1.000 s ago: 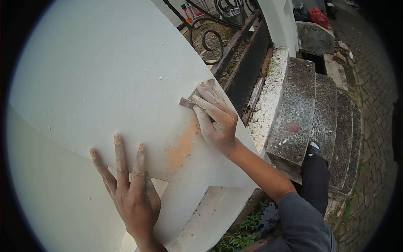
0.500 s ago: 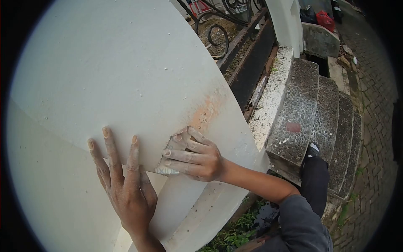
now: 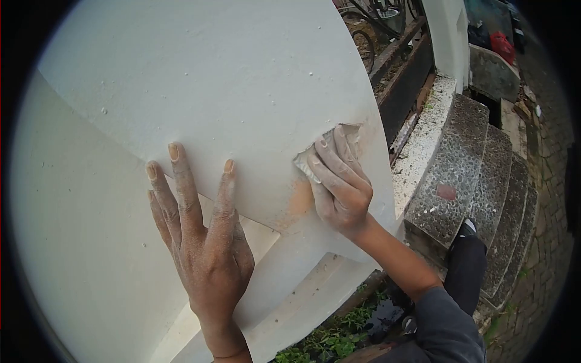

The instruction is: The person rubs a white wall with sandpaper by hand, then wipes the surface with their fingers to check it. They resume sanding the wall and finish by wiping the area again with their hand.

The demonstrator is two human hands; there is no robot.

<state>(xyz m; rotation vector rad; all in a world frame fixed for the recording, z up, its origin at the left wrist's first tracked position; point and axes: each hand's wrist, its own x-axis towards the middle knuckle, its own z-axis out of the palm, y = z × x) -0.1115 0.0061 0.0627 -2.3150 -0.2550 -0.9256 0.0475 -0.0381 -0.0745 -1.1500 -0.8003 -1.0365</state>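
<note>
My right hand (image 3: 342,181) presses a folded sheet of sandpaper (image 3: 307,164) flat against the white wall (image 3: 242,91). Pale dust coats its fingers, which hide much of the sheet. Just below and left of the sheet, an orange-brown patch (image 3: 299,199) shows on the wall. My left hand (image 3: 209,242) rests on the wall further left, with its fingers spread and dusty and nothing in them. A corner edge of the wall runs past its fingertips.
Pebbled steps (image 3: 448,163) curve down at the right beside a paved path (image 3: 548,206). A dark metal gate (image 3: 405,91) stands behind the wall. Green plants (image 3: 339,339) grow below it. A red plastic bag (image 3: 502,47) lies at the upper right.
My right hand has slid the sandpaper up across the wall, past the orange-brown patch. My left hand stays on the wall with fingers spread. The view has shifted.
</note>
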